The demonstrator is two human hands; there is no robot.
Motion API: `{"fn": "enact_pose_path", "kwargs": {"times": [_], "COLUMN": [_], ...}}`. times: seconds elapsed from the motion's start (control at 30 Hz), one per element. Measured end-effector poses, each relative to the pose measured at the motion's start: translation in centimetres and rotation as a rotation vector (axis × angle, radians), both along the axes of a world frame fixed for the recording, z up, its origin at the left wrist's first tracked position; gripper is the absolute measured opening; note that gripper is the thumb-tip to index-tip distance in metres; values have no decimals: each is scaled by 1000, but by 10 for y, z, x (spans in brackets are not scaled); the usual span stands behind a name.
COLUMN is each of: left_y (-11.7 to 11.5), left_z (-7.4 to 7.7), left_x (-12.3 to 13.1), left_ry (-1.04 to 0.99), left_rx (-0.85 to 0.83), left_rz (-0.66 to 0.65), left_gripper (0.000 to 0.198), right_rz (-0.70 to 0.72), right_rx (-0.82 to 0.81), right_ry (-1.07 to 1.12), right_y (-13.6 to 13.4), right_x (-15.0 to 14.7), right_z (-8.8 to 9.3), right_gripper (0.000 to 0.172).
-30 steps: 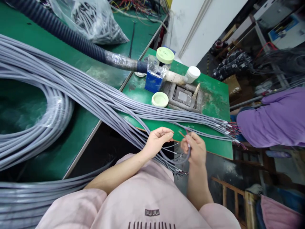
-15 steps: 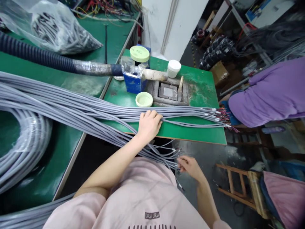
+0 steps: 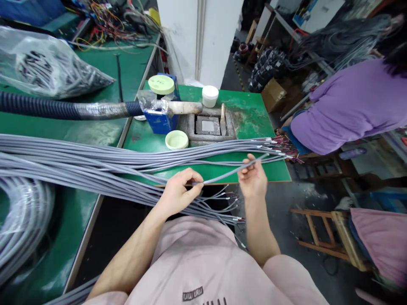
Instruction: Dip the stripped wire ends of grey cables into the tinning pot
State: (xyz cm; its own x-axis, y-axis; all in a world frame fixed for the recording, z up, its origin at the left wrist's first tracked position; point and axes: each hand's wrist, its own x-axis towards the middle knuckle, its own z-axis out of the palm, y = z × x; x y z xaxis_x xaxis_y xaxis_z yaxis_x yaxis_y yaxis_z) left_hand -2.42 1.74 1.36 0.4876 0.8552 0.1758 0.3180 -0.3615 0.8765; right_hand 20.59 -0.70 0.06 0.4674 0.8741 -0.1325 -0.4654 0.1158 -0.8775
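Holding one grey sheathed cable (image 3: pixel 229 173) up out of the bundle (image 3: pixel 79 163), the left hand (image 3: pixel 179 192) had its grip clamped on it, while the right hand (image 3: pixel 252 178) raised it across spread fingers, its grip seemingly apart, though I could not tell whether it gripped. The cable lay above the near edge of the green worktop (image 3: pixel 251 110); its ends were lost among the stripped wire ends (image 3: pixel 280 148) at right and the hand at left

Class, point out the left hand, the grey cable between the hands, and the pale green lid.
left hand (image 3: pixel 179 194), head view, back of hand
grey cable (image 3: pixel 222 174), head view, between the hands
pale green lid (image 3: pixel 177 140), head view, top face
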Motion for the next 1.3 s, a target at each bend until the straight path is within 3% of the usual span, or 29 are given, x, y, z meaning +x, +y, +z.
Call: {"fn": "enact_pose_path", "kwargs": {"times": [0.07, 0.13, 0.3, 0.37, 0.53, 0.67, 0.77, 0.87, 0.93, 1.17, 1.3], "left_y": [-4, -6, -9, -11, -11, -14, -21, -31, -33, -23, -20], "left_z": [-1, -4, -9, -10, -10, -11, -14, -19, -21, -18, -17], "left_x": [-2, -1, 9, 11, 11, 12, 19, 29, 33, 30, 30], "left_ry": [5, -33, -341, -459, -675, -730, -723, -711, -714, -837, -852], "left_rx": [-21, -84, -398, -542, -714, -740, -759, -828, -854, -761, -759], "left_rz": [-54, -94, -56, -26, 132, 154, 100, -70, -110, 194, 265], "left_gripper": [6, 9, 29, 31, 27, 32, 34, 36, 35, 31, 31], "right_rz": [-102, -50, 513, 698, 981, 1121, 988, 697, 604, 552, 558], "right_rx": [63, 66, -150, -150, -40, 9, -10, -76, -100, -149, -163], "right_ry": [-89, -254, -628, -737, -891, -913, -878, -797, -707, -545, -580], "right_y": [-14, -34, -71, -75, -71, -66, -66, -67, -67, -64, -63], "right_x": [10, 9, -15, -24, -35, -36, -42, -52, -59, -65, -65], "right_z": [7, 10, 11, 11, 10, 5, -3, -12, -16, -22, -22], "right_gripper": [29, 31, 29, 27, 32, 34, 27, 38, 43, 34, 32]}}
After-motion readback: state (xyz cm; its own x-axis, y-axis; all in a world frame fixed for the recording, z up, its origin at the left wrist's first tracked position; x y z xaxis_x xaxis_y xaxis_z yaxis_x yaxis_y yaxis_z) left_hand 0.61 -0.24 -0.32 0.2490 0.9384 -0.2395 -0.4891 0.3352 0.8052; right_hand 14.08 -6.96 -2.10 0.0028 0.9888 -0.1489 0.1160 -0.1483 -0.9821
